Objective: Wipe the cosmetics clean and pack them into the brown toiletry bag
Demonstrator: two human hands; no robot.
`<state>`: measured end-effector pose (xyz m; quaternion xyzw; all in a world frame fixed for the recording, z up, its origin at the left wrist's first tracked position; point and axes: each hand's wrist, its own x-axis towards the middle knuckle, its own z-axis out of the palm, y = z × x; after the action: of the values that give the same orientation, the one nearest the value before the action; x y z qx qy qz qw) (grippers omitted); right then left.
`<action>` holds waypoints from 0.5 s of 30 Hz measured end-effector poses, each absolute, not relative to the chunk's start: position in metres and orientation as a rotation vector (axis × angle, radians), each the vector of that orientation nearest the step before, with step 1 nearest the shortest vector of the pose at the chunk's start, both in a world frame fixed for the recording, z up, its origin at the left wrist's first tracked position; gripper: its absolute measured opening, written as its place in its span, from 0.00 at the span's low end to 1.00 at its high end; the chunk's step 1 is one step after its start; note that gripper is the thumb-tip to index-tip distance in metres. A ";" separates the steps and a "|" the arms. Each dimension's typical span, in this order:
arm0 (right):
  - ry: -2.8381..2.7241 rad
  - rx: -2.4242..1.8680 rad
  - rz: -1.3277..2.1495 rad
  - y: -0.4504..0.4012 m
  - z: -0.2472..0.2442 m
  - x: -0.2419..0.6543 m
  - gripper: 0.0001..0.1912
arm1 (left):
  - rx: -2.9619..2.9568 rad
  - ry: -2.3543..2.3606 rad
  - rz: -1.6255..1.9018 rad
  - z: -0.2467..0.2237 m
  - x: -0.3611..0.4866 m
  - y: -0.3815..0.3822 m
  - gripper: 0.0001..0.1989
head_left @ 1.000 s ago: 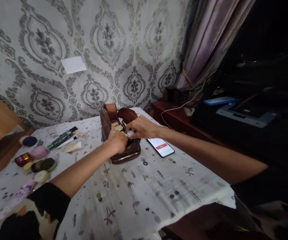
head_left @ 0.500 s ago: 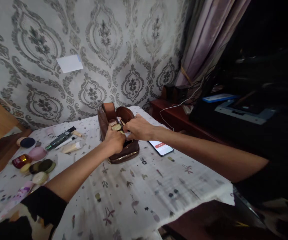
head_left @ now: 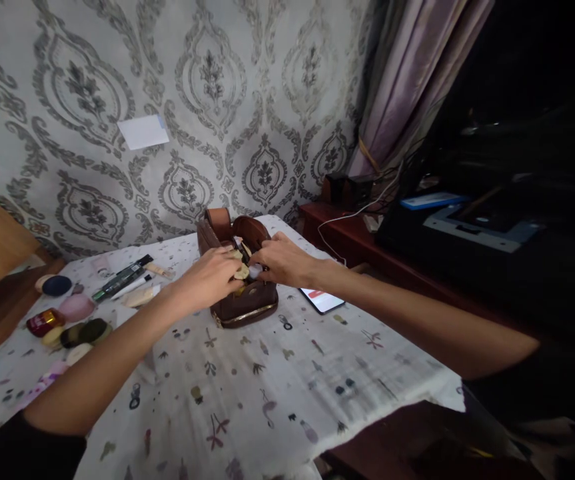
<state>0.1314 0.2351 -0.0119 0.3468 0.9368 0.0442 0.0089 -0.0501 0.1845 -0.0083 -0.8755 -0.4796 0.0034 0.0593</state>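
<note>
A brown bag [head_left: 244, 313] with a gold zip stands open on the cloth-covered table, pale and yellowish small items [head_left: 240, 272] inside it. Over its left side lies my left hand [head_left: 213, 275], fingers bent across the rim and seemingly closed on it. From the right, my right hand [head_left: 286, 260] reaches into the opening with its fingers curled. A whitish piece [head_left: 255, 271] shows at these fingertips; I cannot make out what it is. Behind my right wrist, a phone [head_left: 328, 304] with a lit screen lies beside the bag.
Makeup tubes [head_left: 122, 279], a red-gold jar [head_left: 44, 322], a pink sponge-like piece [head_left: 76, 307] and dark round compacts [head_left: 92, 330] lie at left. A patterned wall [head_left: 212, 133] stands behind. To the right are a white cable [head_left: 367, 210] and a dark red cabinet [head_left: 337, 227].
My left hand has drawn back leftward from inside the bag to its left rim. My right hand stays in the bag's opening, shifted only slightly. The view has shifted a little.
</note>
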 end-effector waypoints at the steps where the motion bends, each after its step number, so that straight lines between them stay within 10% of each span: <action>1: 2.939 1.084 0.151 0.235 -0.013 0.132 0.10 | -2.659 -1.475 -0.122 -0.010 -0.059 0.180 0.10; 15: 3.208 1.152 0.173 0.230 -0.027 0.140 0.12 | -2.458 -2.039 -0.784 -0.095 -0.142 0.088 0.18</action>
<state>0.1400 0.2304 -0.0272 0.3346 0.9313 0.0503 -0.1353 -0.1421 0.0879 -0.0948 -0.7453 -0.6185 -0.2378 -0.0734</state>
